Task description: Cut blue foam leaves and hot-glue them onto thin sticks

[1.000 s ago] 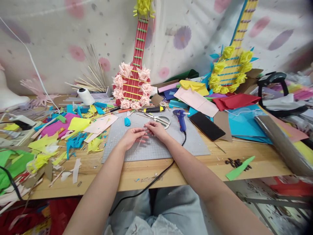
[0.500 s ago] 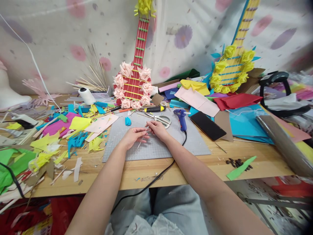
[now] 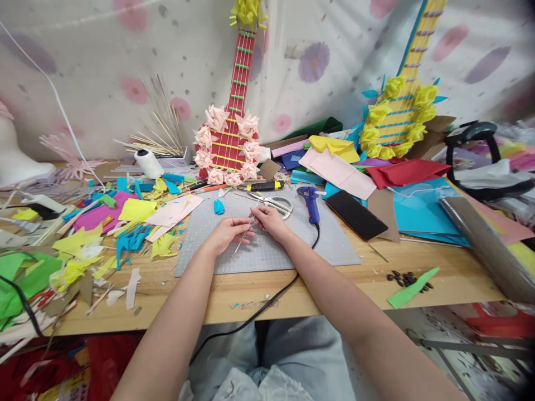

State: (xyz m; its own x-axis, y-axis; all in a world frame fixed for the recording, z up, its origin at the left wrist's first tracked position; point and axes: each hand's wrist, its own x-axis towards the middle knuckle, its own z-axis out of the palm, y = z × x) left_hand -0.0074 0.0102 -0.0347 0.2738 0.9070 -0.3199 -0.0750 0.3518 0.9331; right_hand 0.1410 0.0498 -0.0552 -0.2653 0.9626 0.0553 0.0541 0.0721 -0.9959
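The thin stick (image 3: 239,246) is pale, almost white. The mat (image 3: 267,253) under it is grey with a fine grid of lines. The counter (image 3: 334,289) is light wood. The glue gun (image 3: 310,201) is blue, its cable (image 3: 251,318) black, and the phone (image 3: 355,214) is black too. 1 paper guitar (image 3: 229,146) is red with yellow strings, green bars and pale pink flowers. The other guitar (image 3: 395,120) is yellow with yellow flowers and a blue edge. The cloth (image 3: 125,55) behind is white with pink and purple flowers and small grey dots. There is a blue sheet (image 3: 422,214), a red sheet (image 3: 403,171), a pink sheet (image 3: 338,172) and 1 green strip (image 3: 412,287).
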